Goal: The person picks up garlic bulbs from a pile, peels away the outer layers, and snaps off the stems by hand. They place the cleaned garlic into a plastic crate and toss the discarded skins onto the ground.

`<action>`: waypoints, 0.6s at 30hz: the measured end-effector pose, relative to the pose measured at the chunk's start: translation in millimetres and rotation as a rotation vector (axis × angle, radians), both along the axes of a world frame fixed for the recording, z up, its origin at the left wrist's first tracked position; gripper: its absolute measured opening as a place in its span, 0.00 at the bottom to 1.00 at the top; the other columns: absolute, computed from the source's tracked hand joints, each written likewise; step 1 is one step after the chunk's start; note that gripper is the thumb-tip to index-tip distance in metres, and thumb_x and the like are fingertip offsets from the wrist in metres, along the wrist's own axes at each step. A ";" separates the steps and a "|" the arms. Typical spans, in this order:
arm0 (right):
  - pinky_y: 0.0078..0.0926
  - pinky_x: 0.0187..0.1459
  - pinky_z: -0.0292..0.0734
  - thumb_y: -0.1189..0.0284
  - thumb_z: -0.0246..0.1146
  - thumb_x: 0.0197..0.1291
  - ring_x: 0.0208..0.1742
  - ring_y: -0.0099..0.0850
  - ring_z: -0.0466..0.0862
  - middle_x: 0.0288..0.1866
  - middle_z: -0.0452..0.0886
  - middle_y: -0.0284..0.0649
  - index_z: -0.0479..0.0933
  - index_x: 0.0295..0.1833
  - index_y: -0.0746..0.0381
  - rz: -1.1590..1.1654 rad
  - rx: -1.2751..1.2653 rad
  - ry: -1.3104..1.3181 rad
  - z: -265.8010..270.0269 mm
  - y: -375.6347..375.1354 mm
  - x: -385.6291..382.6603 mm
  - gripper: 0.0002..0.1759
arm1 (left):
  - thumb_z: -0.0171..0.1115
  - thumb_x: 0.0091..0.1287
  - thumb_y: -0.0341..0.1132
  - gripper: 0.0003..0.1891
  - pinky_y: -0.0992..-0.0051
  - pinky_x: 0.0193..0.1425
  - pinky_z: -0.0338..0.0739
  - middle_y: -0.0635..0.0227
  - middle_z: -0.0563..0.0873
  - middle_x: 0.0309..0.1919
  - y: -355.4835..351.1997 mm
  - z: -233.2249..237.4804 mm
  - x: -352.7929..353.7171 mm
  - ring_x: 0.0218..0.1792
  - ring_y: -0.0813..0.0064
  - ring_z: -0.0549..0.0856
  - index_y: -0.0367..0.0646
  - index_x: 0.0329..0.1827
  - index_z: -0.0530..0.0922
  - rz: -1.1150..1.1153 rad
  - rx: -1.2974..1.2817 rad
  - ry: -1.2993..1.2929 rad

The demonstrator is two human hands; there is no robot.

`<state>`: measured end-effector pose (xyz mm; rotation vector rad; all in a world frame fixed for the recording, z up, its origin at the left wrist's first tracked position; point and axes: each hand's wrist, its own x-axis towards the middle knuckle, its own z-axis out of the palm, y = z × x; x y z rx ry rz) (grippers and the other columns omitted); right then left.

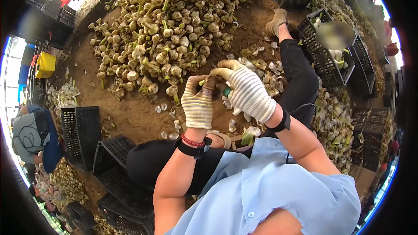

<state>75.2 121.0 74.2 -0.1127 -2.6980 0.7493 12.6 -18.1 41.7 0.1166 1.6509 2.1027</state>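
Note:
My left hand (198, 104), in a striped knit glove, is closed with its fingertips around a brownish garlic bulb (212, 82). My right hand (250, 88), gloved the same way, meets it from the right with bent fingers. A short green handle (226, 91) pokes out of the right hand's grip; the rest of that tool is hidden by the fingers. Just beyond both hands lies a big heap of garlic bulbs (174, 26) with trimmed green stems. Loose pale garlic skins (272, 67) are scattered on the ground beside the right hand.
Black plastic crates (80, 135) stand on the left, with another crate (117, 161) close to my leg. A crate with white peeled bulbs (324, 54) sits at right. A yellow container (45, 64) is at far left. Another person (37, 135) sits at the left edge.

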 end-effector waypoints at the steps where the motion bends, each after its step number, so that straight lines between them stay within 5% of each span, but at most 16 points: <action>1: 0.35 0.47 0.80 0.75 0.66 0.59 0.47 0.45 0.85 0.44 0.84 0.46 0.79 0.55 0.63 -0.005 -0.004 0.002 0.4 6.8 2.4 0.17 | 0.68 0.69 0.43 0.13 0.77 0.32 0.84 0.69 0.86 0.29 -0.1 -0.9 -0.3 0.29 0.79 0.86 0.43 0.40 0.79 -0.011 0.008 0.009; 3: 0.28 0.43 0.80 0.75 0.65 0.62 0.42 0.32 0.85 0.41 0.86 0.40 0.79 0.56 0.64 -0.068 -0.664 -0.077 1.5 25.1 7.0 0.16 | 0.69 0.68 0.45 0.14 0.74 0.28 0.84 0.67 0.87 0.29 -0.6 -5.4 -4.3 0.26 0.75 0.86 0.44 0.38 0.79 0.010 0.039 -0.049; 5: 0.22 0.40 0.79 0.73 0.62 0.67 0.38 0.22 0.82 0.40 0.86 0.36 0.79 0.56 0.65 -0.187 -1.026 -0.031 -7.2 56.9 16.6 0.14 | 0.70 0.67 0.46 0.14 0.70 0.24 0.84 0.65 0.87 0.29 -4.6 -2.2 -10.7 0.24 0.72 0.87 0.45 0.38 0.78 0.116 0.105 -0.322; 6: 0.21 0.40 0.79 0.71 0.59 0.71 0.38 0.21 0.83 0.43 0.87 0.37 0.80 0.56 0.65 -0.217 -1.174 -0.097 -15.3 70.3 23.0 0.13 | 0.69 0.69 0.38 0.09 0.78 0.44 0.82 0.68 0.87 0.36 -6.8 -23.9 -17.0 0.39 0.79 0.85 0.45 0.40 0.79 0.186 0.110 -0.330; 7: 0.21 0.40 0.79 0.71 0.59 0.71 0.38 0.21 0.83 0.43 0.87 0.37 0.80 0.56 0.65 -0.216 -1.173 -0.098 -19.1 66.7 25.8 0.13 | 0.69 0.69 0.38 0.09 0.78 0.44 0.82 0.68 0.87 0.36 -6.8 -25.3 -16.0 0.39 0.79 0.85 0.45 0.40 0.79 0.187 0.111 -0.330; 9: 0.24 0.40 0.80 0.71 0.59 0.71 0.40 0.24 0.84 0.43 0.86 0.40 0.80 0.57 0.65 -0.351 -0.664 -0.204 -23.8 59.6 33.8 0.14 | 0.70 0.68 0.36 0.08 0.80 0.47 0.80 0.69 0.87 0.36 -1.7 -29.5 -14.9 0.42 0.82 0.83 0.44 0.39 0.79 0.166 0.157 -0.312; 10: 0.30 0.41 0.81 0.73 0.61 0.67 0.39 0.32 0.85 0.41 0.86 0.44 0.79 0.57 0.65 -0.212 -0.475 -0.056 -18.4 48.2 30.2 0.15 | 0.70 0.68 0.34 0.07 0.82 0.44 0.78 0.72 0.86 0.35 -0.8 -20.1 -9.3 0.39 0.84 0.81 0.43 0.39 0.80 0.124 -0.006 -0.101; 11: 0.36 0.42 0.81 0.74 0.62 0.63 0.38 0.43 0.84 0.38 0.84 0.48 0.79 0.55 0.66 -0.163 -0.287 0.018 -12.9 33.5 26.1 0.15 | 0.70 0.68 0.33 0.06 0.82 0.40 0.76 0.74 0.85 0.34 0.5 -16.5 -6.5 0.37 0.86 0.78 0.43 0.40 0.81 0.078 -0.011 -0.170; 14: 0.38 0.42 0.80 0.73 0.63 0.61 0.39 0.48 0.83 0.38 0.83 0.48 0.79 0.51 0.65 -0.116 -0.138 0.000 -1.3 2.7 9.7 0.14 | 0.69 0.68 0.32 0.06 0.80 0.40 0.76 0.74 0.85 0.34 5.7 -4.7 3.7 0.36 0.85 0.78 0.41 0.41 0.82 0.064 0.094 -0.195; 16: 0.40 0.40 0.79 0.71 0.64 0.59 0.38 0.47 0.83 0.37 0.82 0.46 0.78 0.47 0.64 -0.179 0.103 0.089 -9.7 -3.6 1.4 0.12 | 0.69 0.69 0.34 0.07 0.82 0.43 0.77 0.69 0.87 0.37 3.4 -4.9 7.5 0.39 0.86 0.81 0.40 0.42 0.83 0.052 -0.206 0.369; 18: 0.41 0.46 0.78 0.71 0.65 0.57 0.42 0.48 0.82 0.40 0.82 0.47 0.79 0.49 0.64 -0.188 0.087 -0.022 -8.0 -5.5 -2.1 0.14 | 0.67 0.68 0.26 0.06 0.81 0.44 0.77 0.70 0.87 0.37 1.5 -10.8 7.5 0.39 0.84 0.81 0.38 0.47 0.84 0.081 -0.281 0.624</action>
